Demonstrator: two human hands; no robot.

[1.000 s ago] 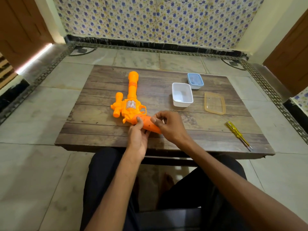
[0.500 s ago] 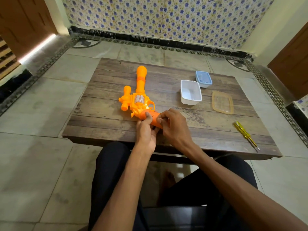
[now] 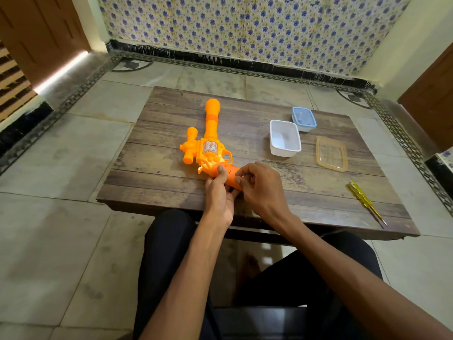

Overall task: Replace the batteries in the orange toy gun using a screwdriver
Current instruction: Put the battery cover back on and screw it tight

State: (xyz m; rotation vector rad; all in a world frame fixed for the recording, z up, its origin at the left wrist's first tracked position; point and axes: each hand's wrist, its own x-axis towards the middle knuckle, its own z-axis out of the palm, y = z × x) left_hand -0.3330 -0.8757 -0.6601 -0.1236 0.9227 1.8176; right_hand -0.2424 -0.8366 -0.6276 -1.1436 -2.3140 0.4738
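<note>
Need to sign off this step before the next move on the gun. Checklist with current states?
1. Gun flat on table: ok.
2. Left hand holds the grip, thumb on top: ok.
3. Right hand free for a tool: not ok, its fingers pinch the grip's end.
4. Screwdriver in sight, untouched near the table's right edge: ok.
5. White tub open, lid beside it: ok.
6. Battery cover screwed or loose: cannot tell, hands hide it.
</note>
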